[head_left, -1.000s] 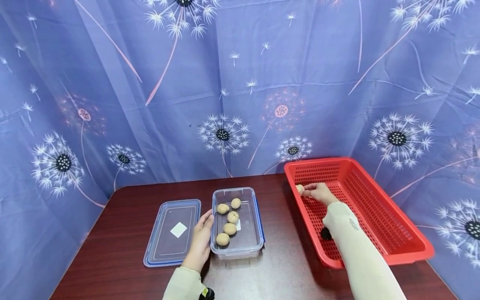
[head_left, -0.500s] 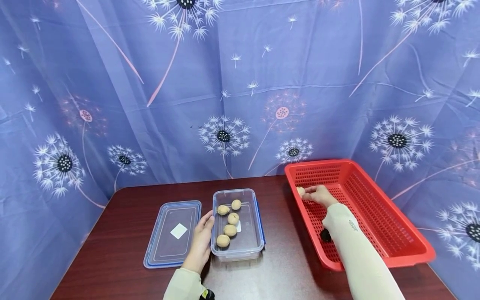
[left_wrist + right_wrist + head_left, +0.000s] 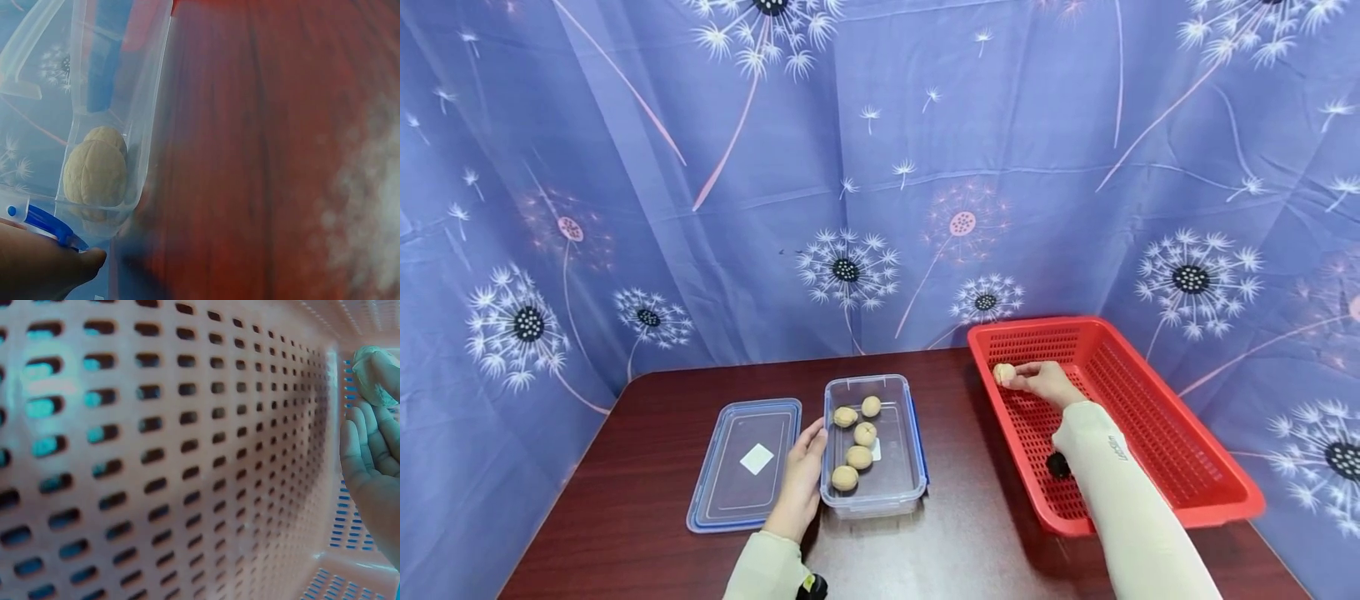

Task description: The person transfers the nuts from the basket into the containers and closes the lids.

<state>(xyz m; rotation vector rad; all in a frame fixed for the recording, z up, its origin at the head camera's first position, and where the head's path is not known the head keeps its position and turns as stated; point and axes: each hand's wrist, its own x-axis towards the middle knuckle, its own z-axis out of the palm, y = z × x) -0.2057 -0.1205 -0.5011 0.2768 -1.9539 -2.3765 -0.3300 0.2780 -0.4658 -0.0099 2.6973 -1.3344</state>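
My right hand (image 3: 1047,383) pinches a walnut (image 3: 1003,374) between thumb and fingertips at the far left side of the red basket (image 3: 1213,442). The right wrist view shows the same walnut (image 3: 370,375) held at the fingertips, beside the perforated wall. My left hand (image 3: 802,479) rests along the left side of a clear plastic food container (image 3: 898,483), its fingers fairly straight against the wall. Several walnuts (image 3: 859,457) lie inside, mostly toward its left. In the left wrist view, a fingertip (image 3: 94,259) is close by the container's blue clip (image 3: 50,225).
Left of the container, the clear lid (image 3: 741,475) with a blue seal and a white label lies flat on the dark red wooden table (image 3: 647,467). A blue dandelion-print curtain (image 3: 895,208) hangs behind the table and along both sides.
My right hand has lifted slightly with the walnut, which now shows more fully above the basket's left side. The left hand and container stay in place.
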